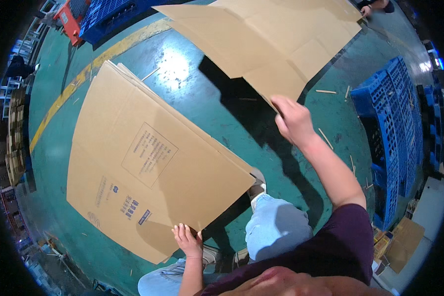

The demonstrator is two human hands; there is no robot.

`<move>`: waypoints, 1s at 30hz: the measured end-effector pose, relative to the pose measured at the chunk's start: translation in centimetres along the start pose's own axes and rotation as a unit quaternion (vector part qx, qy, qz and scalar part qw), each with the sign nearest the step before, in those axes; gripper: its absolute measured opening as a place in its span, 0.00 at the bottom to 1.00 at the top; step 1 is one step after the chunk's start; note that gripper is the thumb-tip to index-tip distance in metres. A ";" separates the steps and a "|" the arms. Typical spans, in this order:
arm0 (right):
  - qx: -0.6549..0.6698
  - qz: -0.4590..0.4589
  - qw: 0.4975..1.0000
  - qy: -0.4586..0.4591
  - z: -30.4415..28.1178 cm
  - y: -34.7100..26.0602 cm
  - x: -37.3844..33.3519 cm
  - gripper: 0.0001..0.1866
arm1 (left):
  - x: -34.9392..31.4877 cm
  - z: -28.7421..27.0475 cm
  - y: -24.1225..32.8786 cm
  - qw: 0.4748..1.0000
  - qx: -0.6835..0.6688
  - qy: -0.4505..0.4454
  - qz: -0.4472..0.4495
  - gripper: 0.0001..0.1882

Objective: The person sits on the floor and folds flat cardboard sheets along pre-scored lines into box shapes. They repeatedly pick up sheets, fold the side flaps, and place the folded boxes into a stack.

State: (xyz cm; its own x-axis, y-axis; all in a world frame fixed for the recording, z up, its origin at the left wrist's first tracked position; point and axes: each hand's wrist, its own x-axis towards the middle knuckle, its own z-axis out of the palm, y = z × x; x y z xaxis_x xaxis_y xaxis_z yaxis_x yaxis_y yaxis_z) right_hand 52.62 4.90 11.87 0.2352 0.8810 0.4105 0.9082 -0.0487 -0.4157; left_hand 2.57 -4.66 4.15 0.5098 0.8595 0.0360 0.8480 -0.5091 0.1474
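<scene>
My right hand (295,121) is closed on the near corner of a large unfolded cardboard sheet (281,34), which hangs above the floor. At its far right corner, another person's hand (366,11) touches the sheet. To the left is a stack of flattened cardboard boxes (118,143), with blue print on the top one. My left hand (188,241) holds the stack's near edge, its fingers over the top face. That hand's underside is hidden. The stack's right corner is beside my shoe (256,190).
Blue plastic pallets (392,133) stand on the right, and another blue pallet (108,19) is at the upper left near a red piece of equipment (69,22). Thin strips (325,91) litter the green floor (182,103). A yellow line (79,79) curves across the left.
</scene>
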 end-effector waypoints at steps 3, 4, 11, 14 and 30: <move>0.069 0.048 0.984 0.158 -5.6 -2.9 -2.0 0.09 | 0.0 -0.5 -0.1 1.000 -0.005 0.012 -0.002 0.33; 0.067 0.116 0.967 0.218 -5.7 -1.6 -2.8 0.05 | 0.0 -0.4 0.0 1.000 -0.008 0.014 -0.001 0.33; 0.209 0.551 0.707 0.390 15.0 16.6 -9.1 0.27 | 0.7 -0.2 0.1 1.000 -0.010 0.005 0.006 0.35; 0.222 0.689 0.632 0.277 19.1 16.0 -10.7 0.24 | 0.2 -0.9 0.0 1.000 -0.014 -0.009 -0.003 0.36; 0.791 0.329 0.516 -0.007 -8.9 -16.5 2.7 0.07 | 0.2 -1.1 0.3 0.997 -0.064 0.014 -0.036 0.32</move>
State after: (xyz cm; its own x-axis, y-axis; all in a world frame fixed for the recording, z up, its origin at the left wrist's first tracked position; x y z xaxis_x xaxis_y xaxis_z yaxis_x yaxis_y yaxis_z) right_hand 41.36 3.90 27.10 0.3004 0.9223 -0.2432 -0.7881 0.0965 -0.6079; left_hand 2.80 -4.60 5.25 0.4430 0.8953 0.0473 0.8557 -0.4380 0.2755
